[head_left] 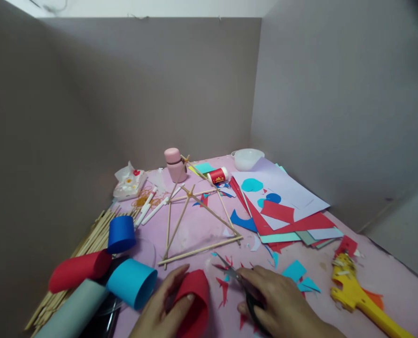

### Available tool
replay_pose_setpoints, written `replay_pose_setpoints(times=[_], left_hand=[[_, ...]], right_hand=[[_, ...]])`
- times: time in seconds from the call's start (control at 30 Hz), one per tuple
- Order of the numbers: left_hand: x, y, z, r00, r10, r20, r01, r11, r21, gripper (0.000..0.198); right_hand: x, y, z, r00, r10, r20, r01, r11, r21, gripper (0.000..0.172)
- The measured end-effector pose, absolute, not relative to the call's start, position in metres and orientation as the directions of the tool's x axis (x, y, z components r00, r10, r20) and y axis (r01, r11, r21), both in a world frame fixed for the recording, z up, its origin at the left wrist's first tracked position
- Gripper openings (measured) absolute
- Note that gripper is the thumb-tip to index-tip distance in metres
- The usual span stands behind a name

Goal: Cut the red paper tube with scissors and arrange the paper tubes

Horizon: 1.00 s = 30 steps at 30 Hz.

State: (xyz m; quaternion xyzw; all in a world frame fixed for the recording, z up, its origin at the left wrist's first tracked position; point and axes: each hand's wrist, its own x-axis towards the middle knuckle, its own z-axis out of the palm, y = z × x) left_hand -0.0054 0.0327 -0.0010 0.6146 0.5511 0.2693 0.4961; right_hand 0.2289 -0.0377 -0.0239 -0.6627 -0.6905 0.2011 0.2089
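My left hand point(165, 303) is curled around a piece of red paper point(195, 300) bent into a curve, low in the middle of the view. Just to its right, my right hand point(279, 303) grips black-handled scissors point(235, 274), whose blades point up and left towards the red paper. Small red and blue paper scraps point(226, 286) lie between the two hands on the pink table point(195, 225). Beyond them lies a frame of wooden sticks point(195, 220) tied into a triangle shape.
Rolled paper tubes in red point(78, 270), light blue point(131, 281), dark blue point(120, 233) and grey point(71, 312) lie at the left beside bamboo sticks point(89, 239). Coloured sheets point(290, 211) are stacked at the right. A yellow glue gun point(357, 293), pink bottle point(175, 164), glue bottle point(218, 176) and white bowl point(247, 158) stand about. Grey walls enclose the table.
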Motion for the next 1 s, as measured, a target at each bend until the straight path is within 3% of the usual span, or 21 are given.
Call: replay_pose_setpoints(times=[0.13, 0.2, 0.33, 0.43, 0.5, 0.67, 0.83, 0.9, 1.0], left_hand=[[-0.011, 0.048, 0.025, 0.283, 0.922, -0.264, 0.517, 0.085, 0.852, 0.065], [-0.012, 0.047, 0.037, 0.277, 0.943, -0.186, 0.581, -0.011, 0.814, 0.068], [0.005, 0.032, 0.052, 0.347, 0.925, 0.155, 0.693, -0.364, 0.623, 0.045], [0.029, 0.020, 0.054, 0.508, 0.827, 0.242, 0.667, -0.555, 0.497, 0.026], [0.042, 0.017, 0.053, 0.533, 0.800, 0.276, 0.651, -0.596, 0.471, 0.020], [0.051, 0.014, 0.052, 0.449, 0.814, 0.368, 0.631, -0.580, 0.514, 0.021], [0.058, 0.006, 0.057, 0.482, 0.813, 0.326, 0.667, -0.582, 0.466, 0.015], [0.062, 0.004, 0.058, 0.477, 0.832, 0.284, 0.628, -0.548, 0.553, 0.020], [0.066, 0.005, 0.057, 0.427, 0.893, 0.141, 0.490, -0.360, 0.794, 0.022]], right_hand=[[0.228, -0.040, -0.031, -0.032, 0.979, 0.203, 0.898, 0.117, -0.424, 0.045], [0.229, -0.041, -0.030, -0.017, 0.950, 0.310, 0.921, 0.136, -0.366, 0.050], [0.230, -0.042, -0.021, -0.017, 0.872, 0.489, 0.948, 0.169, -0.268, 0.059], [0.230, -0.045, -0.015, -0.029, 0.818, 0.574, 0.952, 0.197, -0.234, 0.060], [0.230, -0.047, -0.013, -0.040, 0.790, 0.612, 0.952, 0.215, -0.216, 0.057], [0.235, -0.050, -0.012, -0.037, 0.762, 0.646, 0.953, 0.222, -0.206, 0.057], [0.241, -0.052, -0.011, -0.048, 0.748, 0.662, 0.952, 0.234, -0.196, 0.056], [0.242, -0.052, -0.011, -0.074, 0.752, 0.654, 0.947, 0.260, -0.191, 0.058], [0.242, -0.052, -0.009, -0.075, 0.744, 0.664, 0.942, 0.271, -0.197, 0.060]])
